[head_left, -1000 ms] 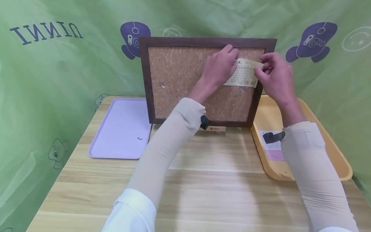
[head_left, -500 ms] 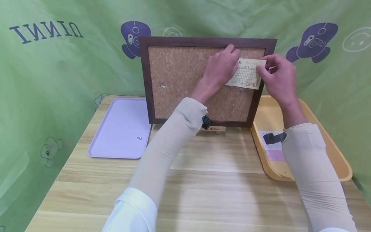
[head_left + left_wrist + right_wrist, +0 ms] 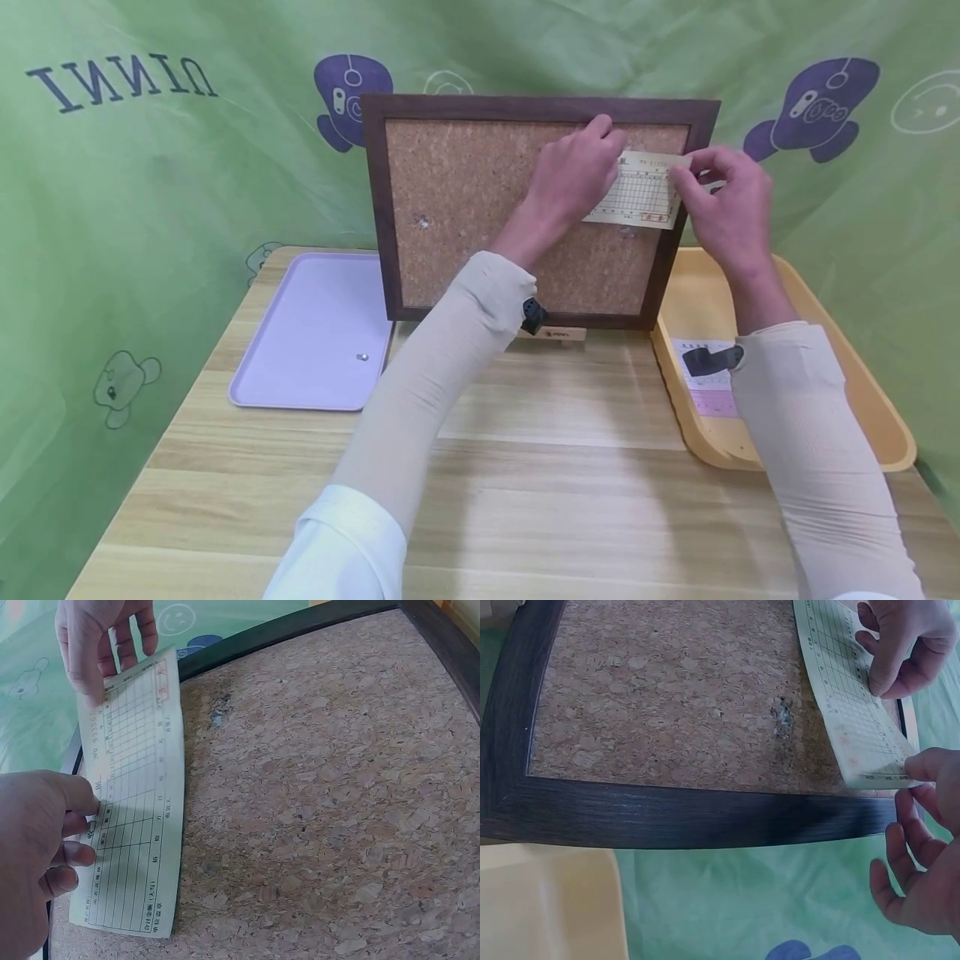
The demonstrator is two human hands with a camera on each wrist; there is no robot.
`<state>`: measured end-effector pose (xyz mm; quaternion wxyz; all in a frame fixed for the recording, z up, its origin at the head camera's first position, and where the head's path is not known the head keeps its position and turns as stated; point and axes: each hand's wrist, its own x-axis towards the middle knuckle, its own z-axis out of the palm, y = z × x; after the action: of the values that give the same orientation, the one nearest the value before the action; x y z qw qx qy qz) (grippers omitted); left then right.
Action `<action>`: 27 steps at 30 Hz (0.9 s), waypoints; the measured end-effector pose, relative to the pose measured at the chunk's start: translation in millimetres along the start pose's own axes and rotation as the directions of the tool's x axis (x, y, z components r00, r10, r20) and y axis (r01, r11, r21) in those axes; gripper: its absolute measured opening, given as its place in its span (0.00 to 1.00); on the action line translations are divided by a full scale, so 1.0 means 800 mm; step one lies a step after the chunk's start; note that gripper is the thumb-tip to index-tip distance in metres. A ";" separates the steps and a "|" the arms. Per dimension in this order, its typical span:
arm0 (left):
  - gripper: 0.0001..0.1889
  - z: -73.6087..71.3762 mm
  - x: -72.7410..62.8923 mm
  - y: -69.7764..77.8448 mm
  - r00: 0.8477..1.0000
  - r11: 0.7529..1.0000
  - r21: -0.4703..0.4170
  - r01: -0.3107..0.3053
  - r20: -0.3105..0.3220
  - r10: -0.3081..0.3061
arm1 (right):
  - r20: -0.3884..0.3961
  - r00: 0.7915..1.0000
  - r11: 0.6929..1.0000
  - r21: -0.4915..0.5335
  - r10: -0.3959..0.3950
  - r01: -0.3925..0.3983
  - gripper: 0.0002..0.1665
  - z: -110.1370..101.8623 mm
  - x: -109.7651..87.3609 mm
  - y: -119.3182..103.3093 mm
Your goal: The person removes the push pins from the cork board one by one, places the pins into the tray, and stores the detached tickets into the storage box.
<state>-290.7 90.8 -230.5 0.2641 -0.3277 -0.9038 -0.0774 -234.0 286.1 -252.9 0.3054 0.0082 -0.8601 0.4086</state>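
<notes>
A pale yellow receipt slip (image 3: 637, 196) with a printed grid lies over the upper right of a cork board (image 3: 465, 208) in a dark brown frame. My left hand (image 3: 573, 171) holds the slip at its top edge with fingers curled; whatever sits under the fingertips is hidden. In the left wrist view the slip (image 3: 139, 802) bows a little off the cork. My right hand (image 3: 731, 200) pinches the slip's upper right corner between thumb and index finger, beside the frame. The right wrist view shows this right hand (image 3: 930, 840) with its other fingers loosely bent.
A lilac tray (image 3: 307, 333) on the left bears a small metallic piece (image 3: 362, 357). On the right, a yellow tray (image 3: 847, 367) holds white and pink paper slips (image 3: 712, 403) under my right forearm. A wooden stand (image 3: 558, 333) shows below the board, before a green curtain (image 3: 150, 183).
My right hand has moved slightly right, drawing the slip's right end outward, so it looks straighter than before. The left hand stays at the top edge with only a slight shift right.
</notes>
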 end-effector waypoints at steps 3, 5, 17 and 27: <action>0.16 0.001 0.000 0.000 1.000 1.000 -0.022 0.008 -0.003 -0.008 | 0.006 1.000 1.000 -0.017 0.013 -0.013 0.07 0.000 -0.001 -0.001; 0.16 0.002 0.000 0.000 1.000 0.999 -0.031 0.011 -0.004 -0.011 | 0.013 1.000 1.000 -0.008 0.024 -0.024 0.09 0.000 -0.001 0.000; 0.16 0.002 0.000 -0.001 1.000 0.999 -0.050 0.019 -0.013 -0.019 | 0.013 1.000 0.997 0.073 0.013 -0.014 0.07 0.003 0.002 0.001; 0.16 0.002 0.000 -0.001 1.000 0.999 -0.032 0.008 -0.012 -0.008 | 0.002 1.000 0.996 0.086 0.016 -0.017 0.07 0.005 0.002 0.006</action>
<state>-292.1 90.5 -231.7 0.2641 -0.3276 -0.9022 -0.0948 -239.0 286.7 -257.3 0.3006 0.0146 -0.8419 0.4479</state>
